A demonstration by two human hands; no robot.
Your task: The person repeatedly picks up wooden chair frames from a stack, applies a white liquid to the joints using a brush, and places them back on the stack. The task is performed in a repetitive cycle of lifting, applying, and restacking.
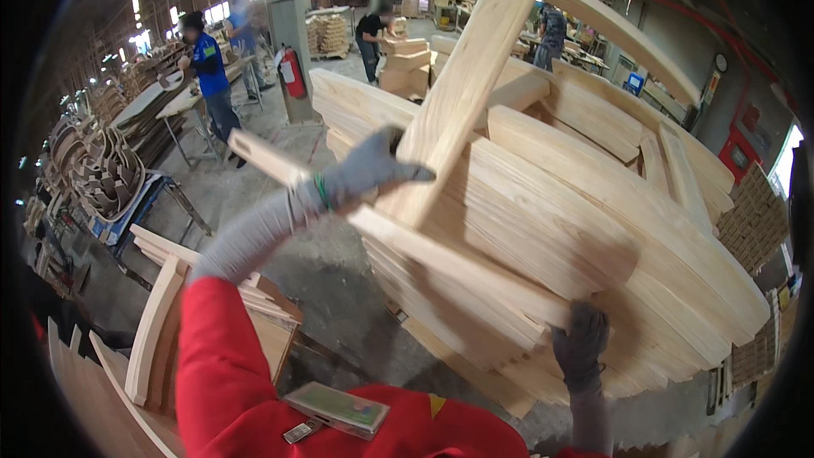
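Note:
I hold a pale wooden frame point(468, 76) made of a wide plank joined to a long narrow rail point(458, 259) at the near end and a curved rail point(610, 17) at the far end. My left hand point(369, 171), in a grey glove, grips the wide plank's left edge near the joint, thumb lying over its face. Closed round the right end of the narrow rail is my gloved right hand point(581, 337); its fingertips are partly hidden. Beneath the frame lies a big stack of wooden boards point(534, 203), some with curved edges.
Curved wooden parts point(157, 331) stand at lower left, beside a blue-framed cart point(131, 208) of curved pieces. A person in blue point(208, 64) works at a table further back. A red fire extinguisher point(291, 72) hangs on a pillar. Stacked slats point(755, 220) stand at right.

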